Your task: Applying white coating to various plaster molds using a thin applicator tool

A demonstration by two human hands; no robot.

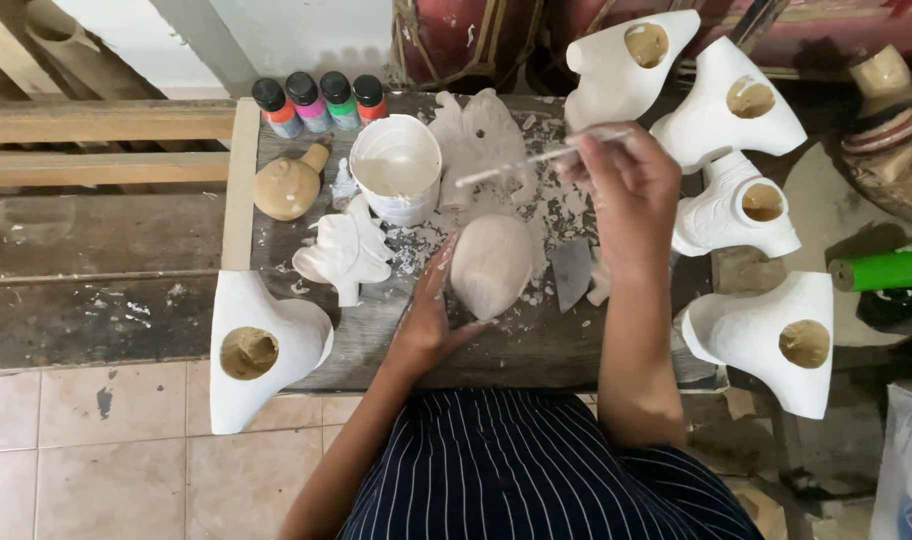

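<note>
Near edge: the wooden board [536, 355] ends just short of the person's striped lap; bare wood lies below the left hand's wrist, with free room there.
Left hand [431, 320]: fingers spread and half open, cupped against the left side of the oval carved piece [492, 265], steadying it on the board.
Oval carved piece: one, pale primed, lying just right of the left fingers and below the right hand.
Right hand [626, 190]: fingers pinched closed on a thin brush [536, 158], whose shaft runs left from the fingertips towards the cup.
White paint cup [396, 168]: one, beyond the left fingers, left of the brush tip.
Leaf-shaped carving [346, 252]: one, left of the left fingers, near the cup.
Unpainted wooden gourd shape [288, 185]: one, farther left.
White hollow forms: five; one [261, 345] overhangs the left edge near the left hand, four crowd the right side around the right hand [766, 335], leaving little room there.
Paint bottles [321, 102]: four, at the far edge, beyond the cup.
</note>
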